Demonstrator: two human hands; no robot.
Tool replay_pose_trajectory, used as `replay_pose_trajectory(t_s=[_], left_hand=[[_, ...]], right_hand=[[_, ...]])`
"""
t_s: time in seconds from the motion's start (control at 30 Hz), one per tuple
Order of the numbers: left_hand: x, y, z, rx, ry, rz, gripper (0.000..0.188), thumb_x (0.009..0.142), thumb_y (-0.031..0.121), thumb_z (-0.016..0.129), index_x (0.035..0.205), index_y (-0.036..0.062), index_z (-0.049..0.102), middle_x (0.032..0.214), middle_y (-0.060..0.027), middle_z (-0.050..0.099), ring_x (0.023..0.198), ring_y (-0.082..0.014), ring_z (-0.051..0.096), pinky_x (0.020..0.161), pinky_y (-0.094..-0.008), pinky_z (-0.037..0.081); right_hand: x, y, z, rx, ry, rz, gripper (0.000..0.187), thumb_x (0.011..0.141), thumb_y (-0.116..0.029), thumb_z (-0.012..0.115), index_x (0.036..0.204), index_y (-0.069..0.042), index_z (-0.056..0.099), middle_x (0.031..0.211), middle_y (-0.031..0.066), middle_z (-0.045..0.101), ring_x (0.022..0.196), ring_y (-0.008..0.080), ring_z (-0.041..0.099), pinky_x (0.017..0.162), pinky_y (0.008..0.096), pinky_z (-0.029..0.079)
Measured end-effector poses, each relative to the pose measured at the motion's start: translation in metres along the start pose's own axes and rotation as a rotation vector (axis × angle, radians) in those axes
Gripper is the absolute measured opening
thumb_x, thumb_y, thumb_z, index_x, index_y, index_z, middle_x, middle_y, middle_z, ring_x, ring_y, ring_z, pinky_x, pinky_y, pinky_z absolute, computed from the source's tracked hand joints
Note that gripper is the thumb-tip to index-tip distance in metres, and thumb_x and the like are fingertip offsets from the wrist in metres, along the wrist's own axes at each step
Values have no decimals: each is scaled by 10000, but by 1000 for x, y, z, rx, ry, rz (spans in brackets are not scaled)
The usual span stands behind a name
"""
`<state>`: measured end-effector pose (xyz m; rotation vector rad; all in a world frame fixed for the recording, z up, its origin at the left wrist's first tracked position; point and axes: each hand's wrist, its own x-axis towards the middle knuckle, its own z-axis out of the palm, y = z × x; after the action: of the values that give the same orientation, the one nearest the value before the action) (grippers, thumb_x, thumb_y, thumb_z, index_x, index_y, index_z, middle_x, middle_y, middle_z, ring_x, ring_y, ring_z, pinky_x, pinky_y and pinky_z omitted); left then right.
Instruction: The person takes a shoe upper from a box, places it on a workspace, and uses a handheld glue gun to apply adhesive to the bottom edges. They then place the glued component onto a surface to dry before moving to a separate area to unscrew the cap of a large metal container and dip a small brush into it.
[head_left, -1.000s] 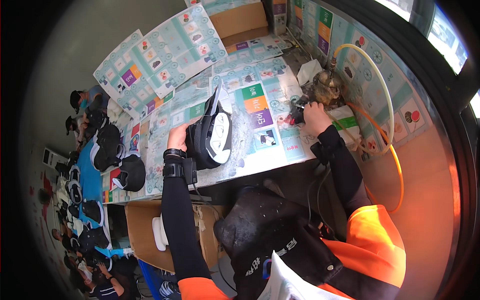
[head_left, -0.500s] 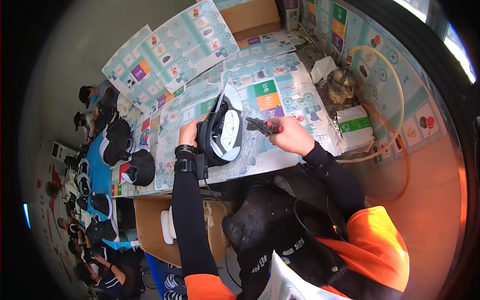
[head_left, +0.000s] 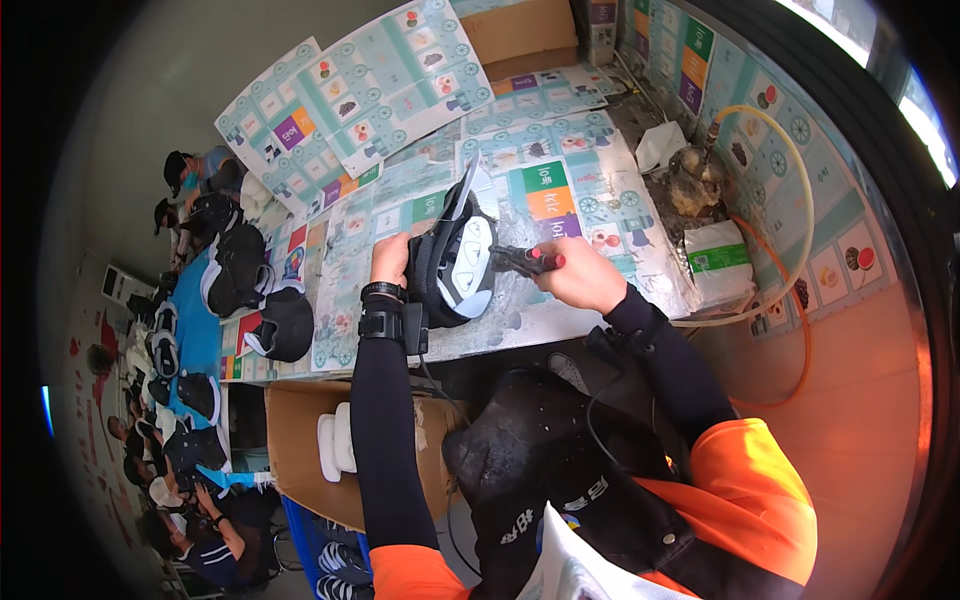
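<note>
A black shoe with a white and light-blue sole lies tipped on its side near the table's front edge, the sole facing right. My left hand is closed around its left side, with some fingers hidden behind it. In my right hand is a dark, caked tool with a red end, possibly a glue brush. Its dark tip is at the sole's right edge; whether it touches cannot be made out.
Black shoes stand at the table's left end. A crusted pot with a yellow hose and a white-green packet sit at the right. Below the table is a cardboard box with white soles. Other people work far left.
The dark tool in my right hand has come closer to the sole, which has turned slightly. My left hand keeps its hold on the shoe. The whole view has shifted a little.
</note>
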<state>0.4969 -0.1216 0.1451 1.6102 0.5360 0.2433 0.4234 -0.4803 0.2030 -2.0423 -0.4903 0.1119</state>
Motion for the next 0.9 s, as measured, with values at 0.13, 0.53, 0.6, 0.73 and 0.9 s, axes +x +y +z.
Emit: replay_pose_trajectory(t_s=[0.13, 0.53, 0.6, 0.73, 0.9], left_hand=[[-2, 2, 4, 6, -21, 13, 198, 894, 103, 646, 874, -85, 704, 837, -105, 715, 717, -207, 681, 658, -357, 517], [-9, 3, 1, -7, -59, 47, 188, 914, 113, 624, 906, -58, 699, 860, -94, 713, 749, -195, 674, 694, -344, 517], [-8, 1, 1, 3, -56, 44, 187, 914, 112, 621, 915, -61, 693, 863, -97, 712, 742, -196, 672, 699, -345, 518], [-10, 2, -1, 3, -56, 49, 169, 912, 102, 616, 936, -44, 699, 883, -81, 707, 763, -193, 673, 712, -341, 516], [-17, 5, 1, -5, -77, 58, 155, 912, 100, 610, 922, -30, 695, 880, -74, 704, 782, -189, 672, 723, -334, 511]], right_hand=[[5, 4, 2, -47, 78, -35, 212, 778, -92, 541, 866, 42, 679, 802, 327, 631, 853, 530, 610, 769, 543, 505], [-1, 2, -6, -64, 47, -34, 200, 776, -93, 557, 865, 43, 675, 809, 322, 637, 845, 523, 616, 753, 542, 499], [-4, -1, -8, -80, -147, -36, 200, 791, -98, 558, 869, 39, 681, 803, 318, 641, 852, 520, 620, 763, 532, 506], [-4, 2, -2, -103, 138, -8, 192, 785, -91, 551, 852, 34, 680, 801, 315, 642, 840, 521, 623, 758, 545, 504], [-12, 1, -10, -181, 121, -38, 203, 771, -77, 545, 861, 29, 692, 797, 318, 637, 834, 523, 619, 750, 542, 505]])
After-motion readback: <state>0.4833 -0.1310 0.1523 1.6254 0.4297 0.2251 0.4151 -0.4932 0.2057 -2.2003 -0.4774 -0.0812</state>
